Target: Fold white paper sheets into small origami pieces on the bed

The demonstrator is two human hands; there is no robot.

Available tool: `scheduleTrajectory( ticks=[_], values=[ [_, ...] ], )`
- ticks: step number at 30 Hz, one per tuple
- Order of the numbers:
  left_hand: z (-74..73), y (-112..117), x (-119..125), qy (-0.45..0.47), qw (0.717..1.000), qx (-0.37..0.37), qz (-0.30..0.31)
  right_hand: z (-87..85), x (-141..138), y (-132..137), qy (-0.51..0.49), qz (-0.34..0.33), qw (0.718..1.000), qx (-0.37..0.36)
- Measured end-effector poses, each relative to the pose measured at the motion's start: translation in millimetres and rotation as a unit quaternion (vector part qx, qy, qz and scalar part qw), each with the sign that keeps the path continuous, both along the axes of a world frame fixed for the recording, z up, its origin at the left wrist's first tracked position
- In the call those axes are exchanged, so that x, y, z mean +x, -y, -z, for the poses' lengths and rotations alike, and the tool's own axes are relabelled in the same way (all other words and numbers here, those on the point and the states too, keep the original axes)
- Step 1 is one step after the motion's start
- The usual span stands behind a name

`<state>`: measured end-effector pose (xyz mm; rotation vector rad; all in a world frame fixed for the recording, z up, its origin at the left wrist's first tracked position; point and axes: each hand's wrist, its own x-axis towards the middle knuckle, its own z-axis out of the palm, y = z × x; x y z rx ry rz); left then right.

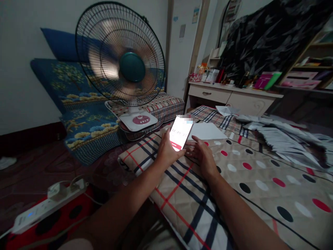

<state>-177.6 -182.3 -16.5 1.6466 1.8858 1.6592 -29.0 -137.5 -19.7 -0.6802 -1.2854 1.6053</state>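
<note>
A smartphone [179, 133] with a bright white screen is tilted up above the bed's edge. Timer-like digits cross the middle of its screen, and a red bar shows near the bottom. My left hand [168, 151] is wrapped round its left side and lower end, the thumb along the bottom. Beside the phone's lower right edge is my right hand [203, 154], its fingers apart and nothing held in them. Whether those fingertips touch the phone I cannot tell. Behind the phone, a white sheet of paper [208, 131] lies on the quilted cover [239, 177].
An electric fan [132, 67] stands on a checked box at the left, in front of a blue patterned chair [80, 118]. Stacks of folded paper [288, 144] lie on the bed's right. A power strip [49, 205] is low left. A cluttered dresser [231, 95] stands behind.
</note>
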Motion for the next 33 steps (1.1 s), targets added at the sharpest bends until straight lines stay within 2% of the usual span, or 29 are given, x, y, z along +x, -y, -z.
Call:
scheduleTrajectory(
  ticks=[3, 6, 9, 13, 16, 22, 25, 28, 33],
  values=[
    [-5.6, 16.3, -21.9, 0.005, 0.999, 0.007, -0.035, 2.8, 2.0, -2.9, 0.027, 0.002, 1.0, 0.009],
    [-8.6, 47.1, -58.9, -0.011, 0.996, 0.011, -0.091, 3.9, 2.9, -3.7, 0.049, 0.001, 0.999, 0.014],
    [-9.5, 91.9, -102.9, -0.039, 0.988, 0.005, -0.15, 0.7, 3.2, -1.4, 0.062, 0.01, 0.998, 0.008],
    [-0.1, 160.4, -150.2, -0.071, 0.981, -0.054, -0.175, -5.8, 2.9, 1.3, 0.07, 0.006, 0.997, -0.016],
    [27.4, 209.9, -168.5, -0.064, 0.972, -0.118, -0.194, -8.3, 0.9, 2.2, 0.074, 0.012, 0.997, -0.018],
    [121.4, 297.0, -176.3, -0.061, 0.95, -0.234, -0.198, -10.9, -3.5, 6.2, 0.085, 0.038, 0.996, -0.007],
    [157.0, 330.2, -179.9, -0.071, 0.946, -0.26, -0.182, -12.7, -4.0, 9.4, 0.095, 0.044, 0.995, -0.004],
    [174.0, 354.1, -189.5, -0.077, 0.931, -0.299, -0.197, -13.2, -3.8, 12.2, 0.108, 0.047, 0.993, 0.005],
    [176.7, 379.4, -214.3, -0.093, 0.906, -0.363, -0.198, -7.2, -2.0, 9.1, 0.126, 0.048, 0.991, 0.017]
  ],
)
